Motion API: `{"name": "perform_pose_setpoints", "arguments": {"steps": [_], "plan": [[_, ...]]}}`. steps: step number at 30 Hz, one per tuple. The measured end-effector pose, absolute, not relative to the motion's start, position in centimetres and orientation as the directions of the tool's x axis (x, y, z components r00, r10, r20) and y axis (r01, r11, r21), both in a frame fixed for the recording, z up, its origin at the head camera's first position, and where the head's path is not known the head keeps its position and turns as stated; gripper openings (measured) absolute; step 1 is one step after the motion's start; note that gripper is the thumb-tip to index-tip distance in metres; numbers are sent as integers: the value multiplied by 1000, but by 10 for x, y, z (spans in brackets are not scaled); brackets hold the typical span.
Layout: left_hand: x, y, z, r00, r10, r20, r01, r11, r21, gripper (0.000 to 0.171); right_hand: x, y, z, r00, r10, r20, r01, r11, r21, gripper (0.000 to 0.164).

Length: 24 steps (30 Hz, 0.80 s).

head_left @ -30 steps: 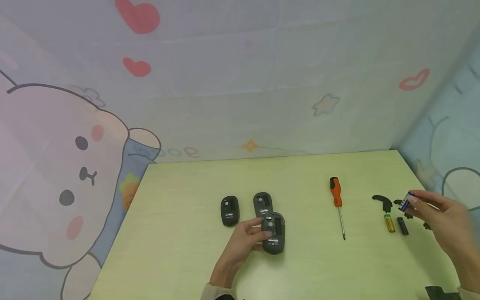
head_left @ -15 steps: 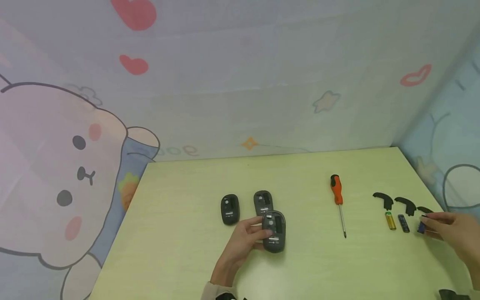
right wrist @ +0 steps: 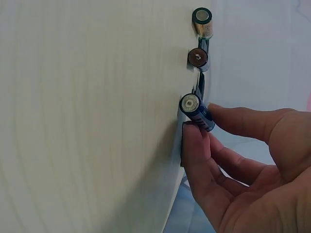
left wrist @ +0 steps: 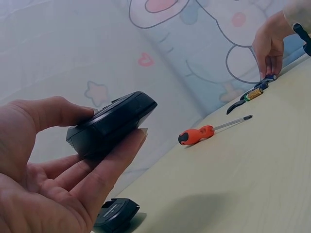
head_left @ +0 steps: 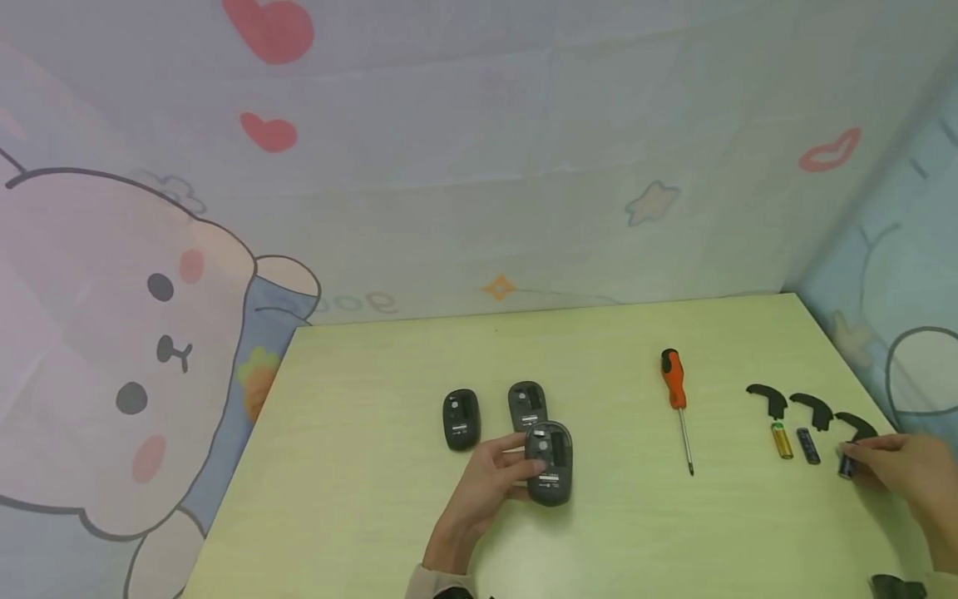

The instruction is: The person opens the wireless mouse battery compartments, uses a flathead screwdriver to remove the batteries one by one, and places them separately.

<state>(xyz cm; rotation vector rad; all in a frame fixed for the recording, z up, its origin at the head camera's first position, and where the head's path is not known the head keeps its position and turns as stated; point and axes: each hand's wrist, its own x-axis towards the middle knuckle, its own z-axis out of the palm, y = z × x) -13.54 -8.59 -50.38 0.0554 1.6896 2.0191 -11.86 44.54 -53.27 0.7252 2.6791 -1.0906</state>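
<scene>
My left hand (head_left: 486, 482) holds a dark computer mouse (head_left: 550, 474) between thumb and fingers above the table. Its underside faces up, with the battery slot uncovered. In the left wrist view the same mouse (left wrist: 114, 124) appears edge-on. Far to the right, my right hand (head_left: 909, 470) pinches a blue battery (right wrist: 199, 114) between thumb and fingers, low at the table. Beside it lie a dark battery (head_left: 808, 446) and a gold battery (head_left: 782, 441). Behind these sit three black curved covers, the rightmost cover (head_left: 856, 426) partly close to my fingers.
Two more mice, a black mouse (head_left: 461, 419) and a dark grey mouse (head_left: 527, 403), lie underside up near the left hand. An orange-handled screwdriver (head_left: 676, 387) lies between the hands. The pale table (head_left: 359, 482) meets a printed cloth (head_left: 449, 166) at its back.
The right hand has come down and to the right with the blue battery, to the table beside the other batteries. The left hand still holds its mouse in the same place.
</scene>
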Motion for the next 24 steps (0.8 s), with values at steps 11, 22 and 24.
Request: {"name": "perform_pose_setpoints", "arguments": {"steps": [11,22,24], "plan": [[-135,-85,-502,-871,402,-284,-351,-102,931,53,-121,441,-532,-849,419,-322,528,659,-535,44],[-136,-85,-503,-871,401,-282,-351,-108,930,53,-124,439,-536,-829,467,-309,558,641,-527,52],[-135,-85,-503,-873,397,-284,-353,-111,929,53,-123,439,-537,-828,469,-307,559,646,-520,53]]}}
